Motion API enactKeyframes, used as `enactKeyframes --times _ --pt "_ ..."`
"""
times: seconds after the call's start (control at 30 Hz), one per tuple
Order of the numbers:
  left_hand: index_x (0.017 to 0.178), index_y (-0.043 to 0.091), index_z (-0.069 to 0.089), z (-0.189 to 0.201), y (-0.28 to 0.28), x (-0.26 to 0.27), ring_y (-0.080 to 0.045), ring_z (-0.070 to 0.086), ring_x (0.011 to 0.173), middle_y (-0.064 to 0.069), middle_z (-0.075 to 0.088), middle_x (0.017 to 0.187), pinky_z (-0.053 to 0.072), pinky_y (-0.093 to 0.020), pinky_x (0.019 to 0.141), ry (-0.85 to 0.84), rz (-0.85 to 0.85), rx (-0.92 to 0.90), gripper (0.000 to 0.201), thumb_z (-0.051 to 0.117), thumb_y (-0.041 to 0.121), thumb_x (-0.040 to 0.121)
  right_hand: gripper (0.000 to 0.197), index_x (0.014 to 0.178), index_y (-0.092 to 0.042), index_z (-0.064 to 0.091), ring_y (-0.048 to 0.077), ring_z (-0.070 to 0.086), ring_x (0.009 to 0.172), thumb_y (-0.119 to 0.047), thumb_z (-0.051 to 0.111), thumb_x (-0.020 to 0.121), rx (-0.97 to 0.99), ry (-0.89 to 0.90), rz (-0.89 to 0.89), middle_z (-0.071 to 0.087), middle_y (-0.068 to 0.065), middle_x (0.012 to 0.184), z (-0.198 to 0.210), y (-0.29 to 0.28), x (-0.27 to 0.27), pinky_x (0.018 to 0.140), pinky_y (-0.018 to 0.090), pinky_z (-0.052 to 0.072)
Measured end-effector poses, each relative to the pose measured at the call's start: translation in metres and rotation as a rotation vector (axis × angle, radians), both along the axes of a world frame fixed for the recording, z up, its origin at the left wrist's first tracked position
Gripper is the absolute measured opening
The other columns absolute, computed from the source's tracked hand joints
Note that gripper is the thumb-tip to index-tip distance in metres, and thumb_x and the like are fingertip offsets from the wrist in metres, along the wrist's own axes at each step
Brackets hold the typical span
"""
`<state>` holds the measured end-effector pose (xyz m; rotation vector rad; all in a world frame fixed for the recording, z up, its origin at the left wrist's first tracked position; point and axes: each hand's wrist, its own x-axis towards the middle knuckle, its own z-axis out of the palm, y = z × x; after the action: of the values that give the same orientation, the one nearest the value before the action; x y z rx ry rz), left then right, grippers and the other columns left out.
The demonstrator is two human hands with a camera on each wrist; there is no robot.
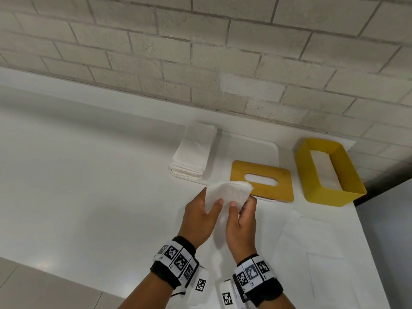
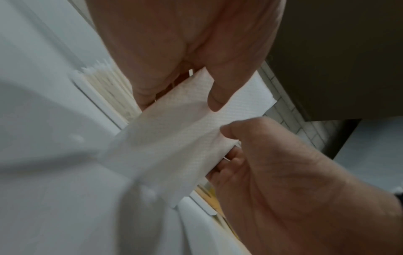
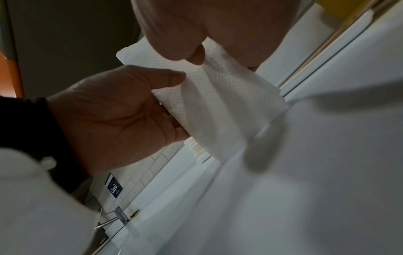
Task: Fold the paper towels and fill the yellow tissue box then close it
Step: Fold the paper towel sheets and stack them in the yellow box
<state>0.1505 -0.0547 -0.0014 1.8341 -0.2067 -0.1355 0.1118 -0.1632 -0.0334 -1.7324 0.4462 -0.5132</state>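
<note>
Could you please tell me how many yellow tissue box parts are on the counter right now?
2: the open yellow box stands at the right by the wall, and its slotted lid lies flat just left of it, off the box.

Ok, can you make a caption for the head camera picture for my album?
Both hands, left hand and right hand, fold a paper towel beside the open yellow tissue box and its lid.

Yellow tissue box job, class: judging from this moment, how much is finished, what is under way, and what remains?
Done: the yellow tissue box stands open with some white paper already inside. In hand: the left hand and right hand pinch one paper towel mid-fold above the counter. Left: the stack of towels on the tray still waits, and the wooden lid lies beside the box, not yet on it.
</note>
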Motion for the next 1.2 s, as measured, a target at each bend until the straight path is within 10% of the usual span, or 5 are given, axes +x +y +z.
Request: enactKeyframes --times 0.67,0.83,1.03,1.2 --pt "0.105 0.033 0.067 -0.004 0.002 0.008 0.01 0.066 0.084 0.022 0.07 0.091 0.049 -0.006 0.07 0.078 0.011 0.041 0.008 0.065 0.029 0.099 0.014 0.115 -0.029 0.052 0.0 0.066 0.092 -0.021 0.053 0.104 0.044 0.08 0.018 0.069 -0.007 0.106 -0.004 -0.009 -0.002 0.077 0.021 0.052" --pt "0.114 0.022 0.072 0.002 0.01 0.019 -0.019 0.073 0.104 0.003 0.078 0.108 0.058 -0.047 0.096 0.378 0.056 -0.297 0.023 0.071 0.029 0.093 0.014 0.102 -0.025 0.066 0.019 0.069 0.088 -0.012 0.063 0.098 0.153 0.065 0.016 0.074 -0.004 0.093 0.002 -0.029 -0.011 0.078 0.028 0.055" --pt "0.13 0.009 0.064 0.01 0.003 0.016 -0.026 0.07 0.115 -0.009 0.074 0.124 0.053 -0.048 0.104 0.627 0.006 -0.668 0.029 0.059 0.011 0.101 0.047 0.134 -0.013 0.061 0.027 0.068 0.118 -0.015 0.067 0.088 0.743 0.063 0.146 0.071 0.009 0.127 0.019 -0.026 -0.026 0.1 0.047 0.052" --pt "0.131 0.009 0.063 0.003 -0.005 0.011 -0.027 0.069 0.117 -0.01 0.073 0.126 0.052 -0.049 0.104 0.688 0.035 -0.697 0.031 0.06 0.011 0.1 0.027 0.123 -0.017 0.068 0.024 0.072 0.109 -0.008 0.061 0.098 0.716 0.113 0.042 0.075 0.007 0.118 0.024 -0.018 -0.026 0.097 0.05 0.055"
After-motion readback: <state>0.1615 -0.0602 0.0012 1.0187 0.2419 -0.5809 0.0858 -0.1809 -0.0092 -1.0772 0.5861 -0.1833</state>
